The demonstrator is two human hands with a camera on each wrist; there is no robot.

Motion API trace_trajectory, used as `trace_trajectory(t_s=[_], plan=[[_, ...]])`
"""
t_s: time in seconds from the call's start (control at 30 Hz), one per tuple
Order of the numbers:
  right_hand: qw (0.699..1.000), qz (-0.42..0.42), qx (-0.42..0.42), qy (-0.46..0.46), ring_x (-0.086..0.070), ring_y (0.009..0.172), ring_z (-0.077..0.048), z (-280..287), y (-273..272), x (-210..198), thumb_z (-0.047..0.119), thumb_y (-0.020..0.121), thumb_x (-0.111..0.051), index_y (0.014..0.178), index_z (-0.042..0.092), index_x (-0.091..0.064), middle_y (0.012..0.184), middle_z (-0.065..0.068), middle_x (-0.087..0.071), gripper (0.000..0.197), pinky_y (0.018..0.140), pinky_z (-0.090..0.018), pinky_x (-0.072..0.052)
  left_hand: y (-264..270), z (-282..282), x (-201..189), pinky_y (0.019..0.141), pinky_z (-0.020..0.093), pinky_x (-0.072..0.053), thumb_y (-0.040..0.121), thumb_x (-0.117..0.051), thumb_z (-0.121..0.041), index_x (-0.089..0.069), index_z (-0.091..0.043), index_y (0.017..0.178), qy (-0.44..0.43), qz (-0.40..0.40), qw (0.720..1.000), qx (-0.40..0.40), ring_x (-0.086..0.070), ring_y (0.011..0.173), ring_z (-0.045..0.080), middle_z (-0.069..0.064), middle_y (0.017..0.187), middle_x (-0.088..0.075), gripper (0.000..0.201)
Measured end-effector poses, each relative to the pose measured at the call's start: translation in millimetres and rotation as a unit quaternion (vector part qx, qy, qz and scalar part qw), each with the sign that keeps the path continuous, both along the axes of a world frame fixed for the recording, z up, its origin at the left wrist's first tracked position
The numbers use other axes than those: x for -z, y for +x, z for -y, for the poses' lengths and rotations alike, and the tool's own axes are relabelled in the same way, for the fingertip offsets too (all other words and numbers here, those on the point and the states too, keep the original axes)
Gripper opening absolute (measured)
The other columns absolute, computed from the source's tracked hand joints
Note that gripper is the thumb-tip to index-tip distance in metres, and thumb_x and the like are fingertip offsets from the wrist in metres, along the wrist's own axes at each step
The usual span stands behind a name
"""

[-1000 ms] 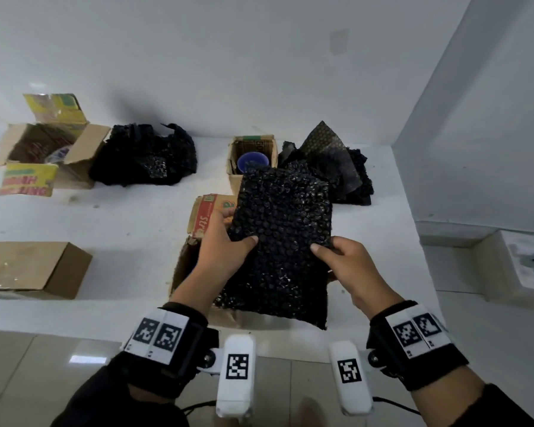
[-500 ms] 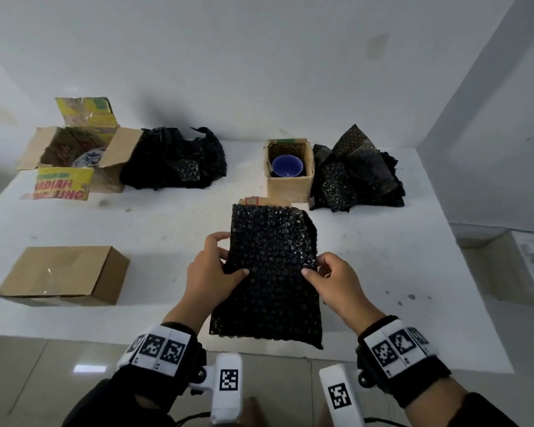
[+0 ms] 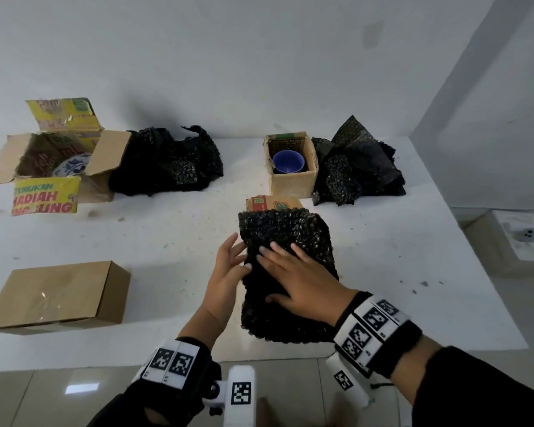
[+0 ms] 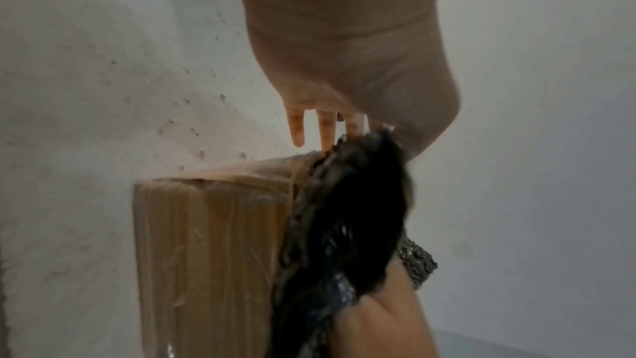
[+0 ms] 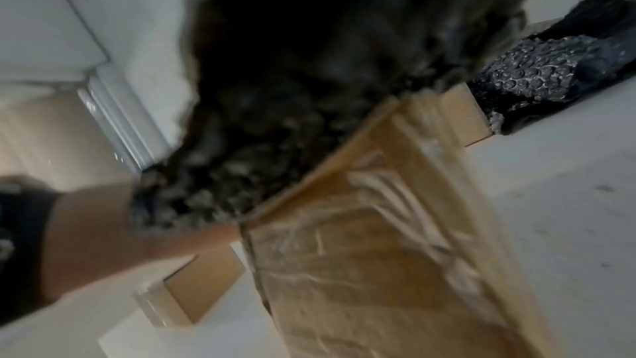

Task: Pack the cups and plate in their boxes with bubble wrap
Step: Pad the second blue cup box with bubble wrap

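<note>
Bubble wrap (image 3: 285,241), both hands flat, table edge near

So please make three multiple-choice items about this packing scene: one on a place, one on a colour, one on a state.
1. Where is the plate?
A. in the open printed box
B. on the closed box
C. on the floor

2. What colour is the cup in the small box?
A. red
B. blue
C. white

3. How is the right hand?
A. flat on the bubble wrap sheet
B. in a fist
C. off the table

Key: 1 A, the plate shows inside the flaps; 2 B, its bowl is blue; 3 A, straight fingers lie on the bubble wrap sheet.
</note>
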State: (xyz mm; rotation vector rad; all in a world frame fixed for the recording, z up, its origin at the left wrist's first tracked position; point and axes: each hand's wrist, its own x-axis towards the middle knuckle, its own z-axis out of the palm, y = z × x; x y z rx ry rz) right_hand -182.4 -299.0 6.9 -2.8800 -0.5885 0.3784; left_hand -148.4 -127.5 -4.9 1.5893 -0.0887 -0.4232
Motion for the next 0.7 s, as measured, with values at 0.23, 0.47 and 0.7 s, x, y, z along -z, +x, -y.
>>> trace_trajectory(t_s=[0.23, 0.47, 0.7], plan=[[0.993, -0.075, -0.048, -0.074, 0.002, 0.146, -0.013, -2.4, 13.2, -1.9, 0.048, 0.097, -0.035, 0.151, 0.018, -0.006, 0.16, 0.001, -0.003, 0.069, 0.112, -0.037, -0.026, -2.7, -7.6, 11.0, 0.115, 0.039, -0.023, 0.078, -0.032, -0.072, -0.03, -0.043, 0.14, -0.033, -0.043, 0.996, 0.064, -0.034, 0.133, -0.004, -0.024, 0.143, -0.038, 0.068], [0.991, -0.09, -0.016, -0.098, -0.049, 0.116, -0.03, -16.9, 24.2, -6.3, 0.036, 0.088, -0.055, 0.14, 0.01, -0.028, 0.141, -0.009, -0.034, 0.064, 0.081, -0.038, -0.042, -8.8, -9.4, 6.9, 0.113, 0.02, -0.012, 0.083, -0.016, -0.068, -0.019, -0.043, 0.145, 0.007, -0.037, 0.993, 0.11, -0.017, 0.133, -0.019, -0.029, 0.15, -0.021, 0.067], [0.981, -0.189, 0.022, -0.032, -0.049, 0.117, -0.032, -18.2, 34.7, -10.3, 0.028, 0.092, -0.052, 0.14, 0.009, -0.031, 0.14, -0.011, -0.035, 0.055, 0.086, -0.038, -0.043, -9.8, -8.5, 1.0, 0.116, 0.022, -0.01, 0.089, -0.013, -0.059, -0.02, -0.042, 0.146, 0.014, -0.046, 0.992, 0.115, -0.013, 0.136, -0.016, -0.026, 0.152, -0.019, 0.06]])
